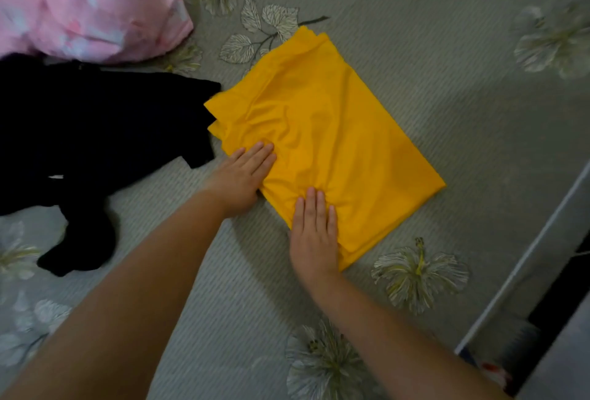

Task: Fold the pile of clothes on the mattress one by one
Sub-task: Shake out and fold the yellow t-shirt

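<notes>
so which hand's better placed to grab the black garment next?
Left, probably. The left hand lies flat on the yellow cloth's near-left edge, right beside the black garment. The right hand presses the near corner, farther away.

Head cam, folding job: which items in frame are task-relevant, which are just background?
In the job:
yellow garment, left hand and right hand pressing flat on it
black garment, unfolded
pink garment, unfolded

Background:
floral mattress cover
mattress edge
</notes>
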Action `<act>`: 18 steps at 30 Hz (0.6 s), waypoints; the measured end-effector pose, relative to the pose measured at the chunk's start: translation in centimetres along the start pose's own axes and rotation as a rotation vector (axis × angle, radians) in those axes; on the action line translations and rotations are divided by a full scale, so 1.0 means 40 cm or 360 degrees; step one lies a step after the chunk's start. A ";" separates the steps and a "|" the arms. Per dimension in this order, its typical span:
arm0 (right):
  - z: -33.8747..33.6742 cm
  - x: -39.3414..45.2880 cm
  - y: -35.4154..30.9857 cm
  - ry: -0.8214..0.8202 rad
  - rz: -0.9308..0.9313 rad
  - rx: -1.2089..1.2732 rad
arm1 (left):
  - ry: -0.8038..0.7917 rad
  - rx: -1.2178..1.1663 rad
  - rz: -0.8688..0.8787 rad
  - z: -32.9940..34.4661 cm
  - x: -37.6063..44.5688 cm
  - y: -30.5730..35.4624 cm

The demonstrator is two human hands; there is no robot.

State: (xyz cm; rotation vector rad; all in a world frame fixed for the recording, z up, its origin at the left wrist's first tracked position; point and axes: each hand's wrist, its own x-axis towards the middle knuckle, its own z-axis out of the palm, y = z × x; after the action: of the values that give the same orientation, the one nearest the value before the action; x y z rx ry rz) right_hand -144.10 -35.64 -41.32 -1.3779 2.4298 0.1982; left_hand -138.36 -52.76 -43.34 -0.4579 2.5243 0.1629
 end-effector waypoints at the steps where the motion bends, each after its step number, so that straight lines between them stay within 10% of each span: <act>1: 0.008 -0.003 0.011 0.0014 -0.0033 -0.0033 | 0.0021 -0.0044 0.0024 0.001 -0.001 -0.003; 18: -0.023 -0.005 0.252 0.0452 -0.0637 -0.0386 | 0.0886 -0.0010 0.0291 -0.039 -0.026 0.127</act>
State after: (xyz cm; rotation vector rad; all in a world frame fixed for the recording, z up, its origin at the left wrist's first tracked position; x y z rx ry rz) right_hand -152.83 -30.50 -40.85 -2.0929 2.3352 0.2133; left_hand -140.16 -48.07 -41.38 -0.3016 3.1146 0.1243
